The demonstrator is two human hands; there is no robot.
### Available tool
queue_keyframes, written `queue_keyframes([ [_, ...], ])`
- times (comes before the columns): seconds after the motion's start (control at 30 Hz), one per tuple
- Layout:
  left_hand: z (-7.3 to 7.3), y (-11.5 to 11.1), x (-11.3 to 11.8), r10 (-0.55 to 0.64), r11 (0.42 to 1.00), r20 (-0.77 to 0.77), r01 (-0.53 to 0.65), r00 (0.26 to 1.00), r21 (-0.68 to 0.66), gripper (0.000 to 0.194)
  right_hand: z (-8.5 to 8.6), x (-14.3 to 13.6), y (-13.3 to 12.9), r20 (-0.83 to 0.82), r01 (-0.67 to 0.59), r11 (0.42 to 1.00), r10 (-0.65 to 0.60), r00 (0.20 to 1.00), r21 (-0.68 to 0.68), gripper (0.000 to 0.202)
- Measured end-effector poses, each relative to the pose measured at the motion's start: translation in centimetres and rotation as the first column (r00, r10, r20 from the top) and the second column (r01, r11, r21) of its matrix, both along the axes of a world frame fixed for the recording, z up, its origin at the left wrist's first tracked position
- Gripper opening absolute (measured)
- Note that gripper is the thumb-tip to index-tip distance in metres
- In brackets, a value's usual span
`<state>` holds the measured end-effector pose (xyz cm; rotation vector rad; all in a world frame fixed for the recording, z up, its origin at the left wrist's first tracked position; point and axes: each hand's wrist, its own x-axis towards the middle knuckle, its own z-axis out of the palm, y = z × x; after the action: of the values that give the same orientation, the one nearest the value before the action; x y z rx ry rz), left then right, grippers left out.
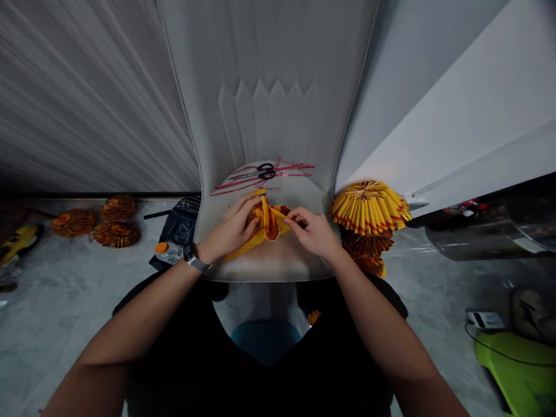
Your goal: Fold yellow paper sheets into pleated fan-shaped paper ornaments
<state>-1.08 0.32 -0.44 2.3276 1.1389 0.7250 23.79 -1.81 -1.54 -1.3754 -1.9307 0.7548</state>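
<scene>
A yellow and red folded paper [271,225] is between my hands, over the seat of a grey padded chair [269,116]. My left hand [237,226] presses its fingers around the paper's left side; a wristwatch is on that wrist. On the other side my right hand [311,230] pinches the paper's right edge between thumb and fingers. A flat yellow part slants down to the left beneath my left hand. Just beyond, black-handled scissors [266,171] lie among several pink-red strips [295,168] on the seat.
Right of the chair stands a stack of pleated yellow paper rosettes [369,208]. Several orange pleated rosettes [119,234] rest on the floor at left. Beside the chair are a dark bag [180,223] and a bottle with an orange cap [167,251]. A green stool [516,365] is at lower right.
</scene>
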Motion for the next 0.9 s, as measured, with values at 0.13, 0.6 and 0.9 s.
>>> queue_keyframes([
  [0.13,-0.1,-0.5,0.3,-0.042,0.999,-0.038,0.041,0.998,-0.032,0.049,-0.2,-1.4,-0.7,0.115,0.045,0.996,-0.053,0.992,0.072,0.019],
  [0.6,-1.1,0.3,0.2,-0.028,1.0,0.001,0.028,1.0,-0.007,0.051,-0.4,-1.4,-0.3,0.069,0.175,0.984,-0.176,0.982,0.02,0.021],
  [0.9,-1.8,1.2,-0.3,-0.029,0.999,0.013,0.029,0.999,-0.032,0.051,-0.5,0.6,0.8,0.102,-0.069,0.996,0.075,0.992,-0.061,0.019],
])
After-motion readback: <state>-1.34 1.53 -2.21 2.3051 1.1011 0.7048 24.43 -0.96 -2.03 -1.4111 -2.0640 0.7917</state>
